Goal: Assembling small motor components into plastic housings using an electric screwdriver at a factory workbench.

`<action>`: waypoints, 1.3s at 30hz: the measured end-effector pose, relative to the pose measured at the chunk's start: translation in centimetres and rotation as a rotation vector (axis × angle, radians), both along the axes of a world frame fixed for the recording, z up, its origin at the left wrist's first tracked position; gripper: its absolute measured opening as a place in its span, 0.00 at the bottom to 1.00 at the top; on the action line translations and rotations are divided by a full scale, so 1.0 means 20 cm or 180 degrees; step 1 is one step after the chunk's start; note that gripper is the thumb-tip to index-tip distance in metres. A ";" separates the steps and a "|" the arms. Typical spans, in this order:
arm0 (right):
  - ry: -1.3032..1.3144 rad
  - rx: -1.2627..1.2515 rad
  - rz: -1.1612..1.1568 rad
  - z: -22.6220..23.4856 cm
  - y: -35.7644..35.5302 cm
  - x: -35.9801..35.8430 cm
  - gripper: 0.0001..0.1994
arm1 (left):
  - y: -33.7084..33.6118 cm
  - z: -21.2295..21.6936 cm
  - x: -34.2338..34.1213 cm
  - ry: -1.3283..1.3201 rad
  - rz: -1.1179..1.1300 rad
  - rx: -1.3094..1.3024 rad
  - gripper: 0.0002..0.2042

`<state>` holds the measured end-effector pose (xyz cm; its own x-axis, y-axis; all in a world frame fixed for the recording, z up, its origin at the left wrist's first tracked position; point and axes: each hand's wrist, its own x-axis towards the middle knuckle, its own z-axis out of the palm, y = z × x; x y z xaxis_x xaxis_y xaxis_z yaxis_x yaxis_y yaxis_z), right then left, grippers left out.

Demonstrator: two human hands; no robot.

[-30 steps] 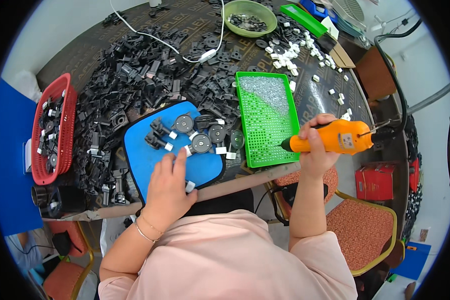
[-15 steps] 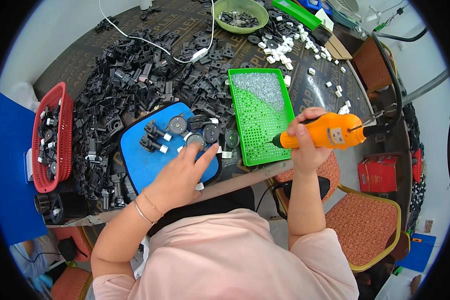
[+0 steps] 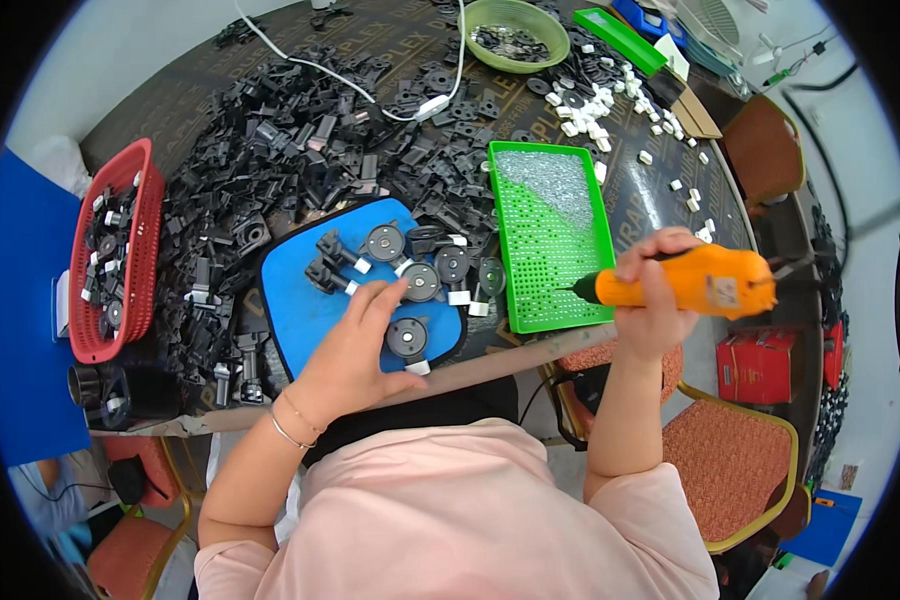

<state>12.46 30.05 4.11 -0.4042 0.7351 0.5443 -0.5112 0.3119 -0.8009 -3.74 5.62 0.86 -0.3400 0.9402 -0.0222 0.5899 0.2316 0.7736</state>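
My left hand (image 3: pixel 342 352) reaches over the blue mat (image 3: pixel 295 320) with thumb and fingers spread. Between them lies a round black wheel part (image 3: pixel 407 338) with a white block at its lower end. More round black parts (image 3: pixel 385 242) with white blocks lie on the mat's upper right, just beyond my fingertips. In my right hand (image 3: pixel 655 312) is an orange electric screwdriver (image 3: pixel 705 282), my fingers wrapped round its body. Its tip points left over the green perforated tray (image 3: pixel 532 290). Small shiny metal pieces (image 3: pixel 555 182), apparently screws, are heaped in the tray's far end.
A large heap of black plastic parts (image 3: pixel 270 160) spreads beyond the mat. At left stands a red basket (image 3: pixel 150 250) of assembled parts. White blocks (image 3: pixel 592 115) lie scattered at far right, near a green bowl (image 3: pixel 555 55). A white cable (image 3: pixel 350 85) crosses the heap.
My left hand has drawn back toward me and spread, uncovering the round part near the mat's front edge. My right hand keeps the screwdriver over the tray. The whole view has shifted slightly.
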 end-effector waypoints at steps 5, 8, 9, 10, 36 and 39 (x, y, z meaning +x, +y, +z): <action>0.0364 0.0104 0.0907 0.13 -0.18 -0.12 0.12 | -0.04 -0.07 0.02 -0.0086 0.0322 0.0325 0.36; 0.0030 0.0238 0.1322 0.11 -0.32 -0.24 0.15 | -0.03 -0.10 0.03 -0.0006 0.0432 0.0541 0.27; -0.0080 0.0458 0.1401 0.10 -0.35 -0.27 0.14 | -0.03 -0.13 0.03 -0.0041 0.0477 0.0538 0.26; -0.0189 0.0681 0.1479 0.08 -0.37 -0.29 0.14 | -0.04 -0.14 0.03 -0.0077 0.0522 0.0536 0.24; -0.0553 0.0707 0.2209 0.01 -0.48 -0.42 0.12 | -0.02 -0.18 0.04 -0.0048 0.0643 0.0649 0.22; -0.0534 0.0669 0.2235 0.00 -0.49 -0.43 0.13 | -0.02 -0.19 0.04 -0.0029 0.0636 0.0662 0.21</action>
<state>3.86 20.25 4.05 -0.8295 0.1614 0.5346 -0.5227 0.1123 -0.8451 -2.88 5.13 -2.90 -0.5196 0.8393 0.1601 0.5414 0.1784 0.8216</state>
